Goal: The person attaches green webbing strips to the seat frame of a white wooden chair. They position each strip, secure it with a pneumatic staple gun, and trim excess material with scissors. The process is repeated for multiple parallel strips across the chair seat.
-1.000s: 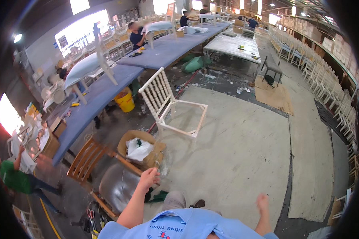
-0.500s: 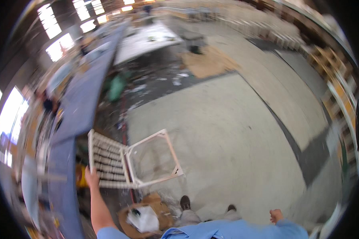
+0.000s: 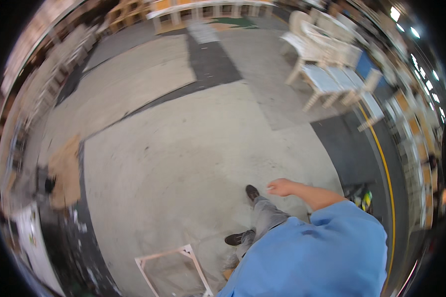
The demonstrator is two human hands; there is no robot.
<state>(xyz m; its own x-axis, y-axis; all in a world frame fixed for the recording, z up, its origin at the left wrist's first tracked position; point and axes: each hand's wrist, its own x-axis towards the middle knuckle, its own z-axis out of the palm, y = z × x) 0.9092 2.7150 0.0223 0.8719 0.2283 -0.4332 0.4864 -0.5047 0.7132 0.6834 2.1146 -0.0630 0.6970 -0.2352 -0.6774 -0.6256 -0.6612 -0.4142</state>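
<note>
Part of a pale wooden chair frame (image 3: 164, 255), an open square of rails with corner braces, shows at the bottom edge, left of my feet. The rest of it is cut off. My left hand is out of view, so its hold cannot be seen. My right hand (image 3: 281, 187) hangs over the light floor sheet beside my shoe (image 3: 252, 192), touching nothing around it. Its fingers are curled in, with a small whitish spot at the tips that I cannot make out.
Light sheets (image 3: 203, 128) cover the dark floor. Pale chairs (image 3: 332, 74) stand in a group at the far right, near a yellow floor line (image 3: 381, 148). More furniture lines the far edge. A white-topped table (image 3: 37, 247) is at lower left, beside a brown cardboard sheet (image 3: 67, 173).
My view has swung to the right. The chair frame has slid to the bottom edge, and my left hand has left the picture. My right arm now shows farther in.
</note>
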